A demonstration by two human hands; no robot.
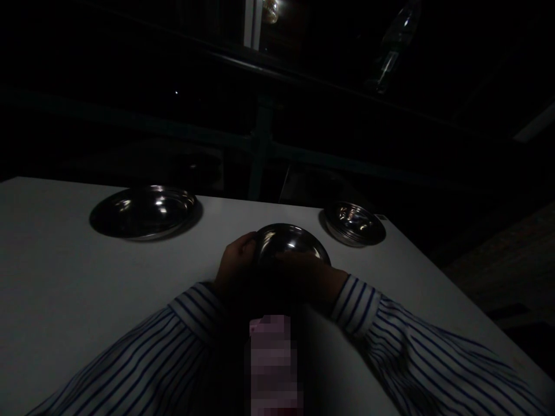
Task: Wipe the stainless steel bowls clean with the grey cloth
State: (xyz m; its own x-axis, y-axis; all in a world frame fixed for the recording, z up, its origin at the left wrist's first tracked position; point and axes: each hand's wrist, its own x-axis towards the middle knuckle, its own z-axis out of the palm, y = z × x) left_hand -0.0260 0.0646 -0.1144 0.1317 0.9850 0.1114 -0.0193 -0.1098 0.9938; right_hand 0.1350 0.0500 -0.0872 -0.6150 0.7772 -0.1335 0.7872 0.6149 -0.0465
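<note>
A shiny round metal bowl (295, 236) is between my hands, near the middle of a white table. My left hand (236, 260) is closed on its left edge, with the thumb side uppermost. From the right, my right hand (314, 273) reaches across the near part of the bowl. Its fingers point left and are lost in deep shadow, so their grip and anything under them cannot be made out. The bowl's near side and underside are hidden by my hands and the dark.
A wide, shallow metal bowl (143, 214) lies at the table's (56, 277) far left. Nested-looking metal bowls (353, 224) stand near the far right corner. Beyond the edge, a clear plastic bottle (394, 49) and a dark frame bar (260, 138) show dimly. The scene is very dark.
</note>
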